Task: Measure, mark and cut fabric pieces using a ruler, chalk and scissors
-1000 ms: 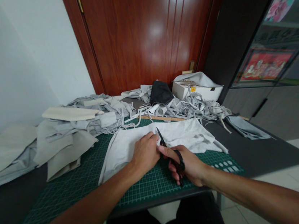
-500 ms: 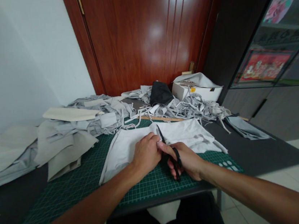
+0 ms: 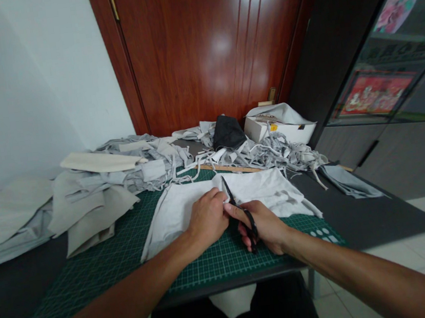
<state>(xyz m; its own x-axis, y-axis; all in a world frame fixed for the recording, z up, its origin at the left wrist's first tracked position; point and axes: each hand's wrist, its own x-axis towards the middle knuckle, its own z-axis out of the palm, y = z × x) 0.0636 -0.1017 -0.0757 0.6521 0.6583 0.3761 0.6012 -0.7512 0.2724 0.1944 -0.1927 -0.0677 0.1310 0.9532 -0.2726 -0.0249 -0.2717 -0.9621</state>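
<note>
White cloth (image 3: 179, 202) lies spread over the green cutting mat (image 3: 217, 261) in front of me. My left hand (image 3: 209, 213) is closed on the cloth near its middle, fingers bunched at the near edge. Black-handled scissors (image 3: 250, 221) are in my right hand (image 3: 265, 225), with fingers through the handles. The dark blade points away from me over the cloth, just right of my left hand. My right thumb nearly meets the left fingers. Where blade and cloth meet is partly hidden by my hands.
Pale fabric pieces (image 3: 97, 204) are piled at the left. Behind the cloth lie a wooden ruler (image 3: 233, 168), tangled grey scraps (image 3: 273, 151), a black cloth piece (image 3: 228, 132) and a white box (image 3: 290, 131). Folded grey fabric (image 3: 350, 182) rests on the dark tabletop (image 3: 390, 214) at right.
Hardly anything differs. The scissors and my right hand have shifted very slightly, and the scissor handles look a little closer together.
</note>
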